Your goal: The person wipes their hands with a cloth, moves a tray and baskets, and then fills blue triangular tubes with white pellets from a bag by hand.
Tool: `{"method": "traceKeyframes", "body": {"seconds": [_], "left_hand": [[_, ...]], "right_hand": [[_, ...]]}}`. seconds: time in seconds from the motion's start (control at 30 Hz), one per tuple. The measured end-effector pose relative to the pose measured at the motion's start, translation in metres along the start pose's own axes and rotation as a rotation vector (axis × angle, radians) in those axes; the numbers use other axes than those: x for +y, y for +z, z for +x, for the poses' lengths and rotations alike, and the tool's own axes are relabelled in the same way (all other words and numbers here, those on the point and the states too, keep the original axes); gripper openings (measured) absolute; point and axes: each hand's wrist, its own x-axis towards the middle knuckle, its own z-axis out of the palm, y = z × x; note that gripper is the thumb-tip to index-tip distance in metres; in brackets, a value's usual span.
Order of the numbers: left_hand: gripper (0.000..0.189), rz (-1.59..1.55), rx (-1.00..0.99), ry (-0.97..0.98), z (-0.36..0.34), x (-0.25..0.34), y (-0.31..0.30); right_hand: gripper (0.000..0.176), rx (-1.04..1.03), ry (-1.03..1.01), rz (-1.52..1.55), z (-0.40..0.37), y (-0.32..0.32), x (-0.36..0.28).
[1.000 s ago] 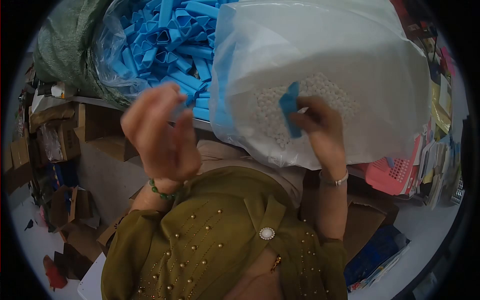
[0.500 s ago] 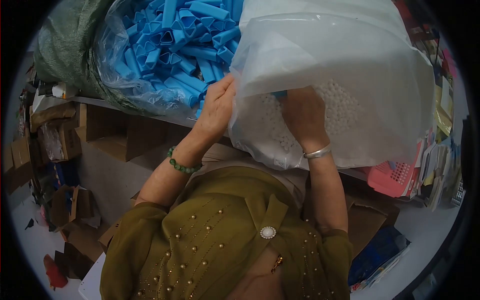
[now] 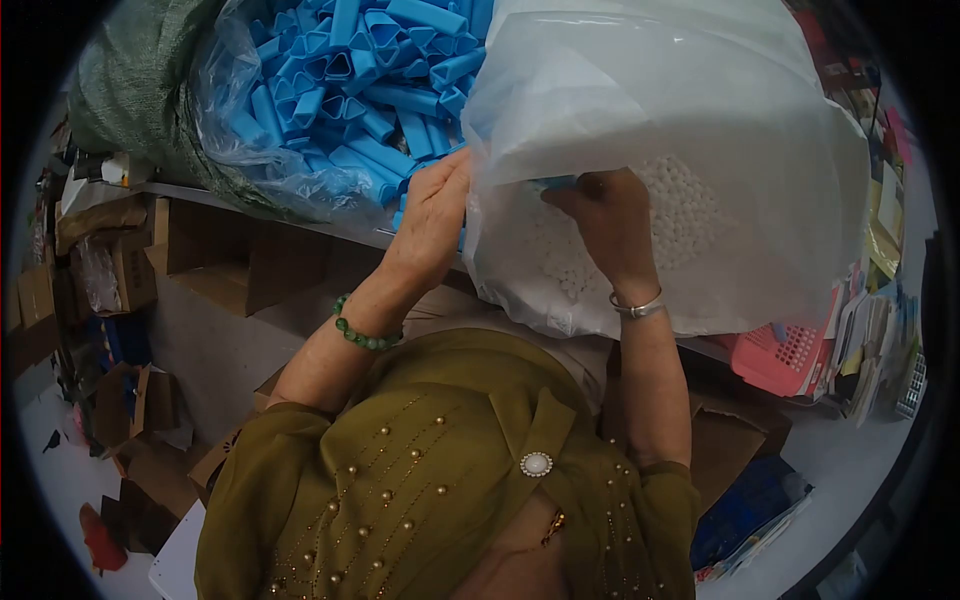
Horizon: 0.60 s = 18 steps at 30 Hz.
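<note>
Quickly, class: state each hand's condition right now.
Left hand: apparently closed on the translucent white plastic bag at its edge.
Right hand: closed, holding a mostly hidden blue piece.

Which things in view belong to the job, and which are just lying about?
Job, judging by hands:
- translucent white plastic bag, left hand at its edge
- small white round pellets
- blue triangular plastic tubes; right hand at a blue piece

Lying about, apparently:
- pink perforated plastic basket
- open brown cardboard box
</note>
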Motion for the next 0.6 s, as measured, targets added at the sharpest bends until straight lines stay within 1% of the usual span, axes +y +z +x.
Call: {"method": "traceKeyframes", "body": {"seconds": [0.03,0.07,0.13,0.17,0.23,0.27,0.33,0.37,0.43,0.47,0.53,0.57,0.6], "left_hand": [[0.034,-0.006,-0.010,0.020,0.000,-0.001,-0.001],[0.034,-0.009,-0.010,0.018,0.001,0.000,0.001],[0.033,-0.122,0.108,-0.009,0.001,0.002,0.004],[0.033,-0.123,0.103,-0.011,0.004,0.003,0.005],[0.032,-0.135,0.040,-0.070,0.010,0.005,0.006],[0.032,-0.134,0.035,-0.069,0.011,0.006,0.008],[0.033,-0.111,0.083,-0.097,0.013,0.009,0.011],[0.033,-0.108,0.089,-0.095,0.012,0.011,0.011],[0.034,-0.144,0.104,-0.088,0.009,0.015,0.011],[0.034,-0.162,0.111,-0.083,0.008,0.018,0.010],[0.035,-0.203,0.120,-0.073,0.005,0.020,0.009],[0.035,-0.205,0.124,-0.074,0.005,0.016,0.006],[0.035,-0.055,0.074,0.079,0.004,0.008,0.001]], "right_hand": [[0.028,-0.011,0.112,0.169,-0.002,-0.005,-0.002],[0.028,-0.012,0.114,0.166,-0.002,-0.011,-0.008],[0.020,-0.007,0.218,-0.047,-0.002,-0.023,-0.017],[0.020,-0.002,0.222,-0.048,0.000,-0.024,-0.008],[0.024,0.080,-0.212,-0.774,0.008,-0.020,0.022],[0.024,0.084,-0.209,-0.775,0.015,-0.013,0.031],[0.027,0.186,-0.414,-0.810,0.028,0.004,0.039],[0.027,0.185,-0.419,-0.805,0.029,0.009,0.037],[0.010,0.193,-0.434,-0.731,0.030,0.020,0.031],[0.010,0.192,-0.439,-0.725,0.029,0.020,0.028],[0.014,0.203,-0.459,-0.380,0.024,0.011,0.015],[0.014,0.199,-0.460,-0.380,0.019,0.006,0.007],[0.017,0.135,-0.289,-0.204,0.013,0.000,-0.001]]}}
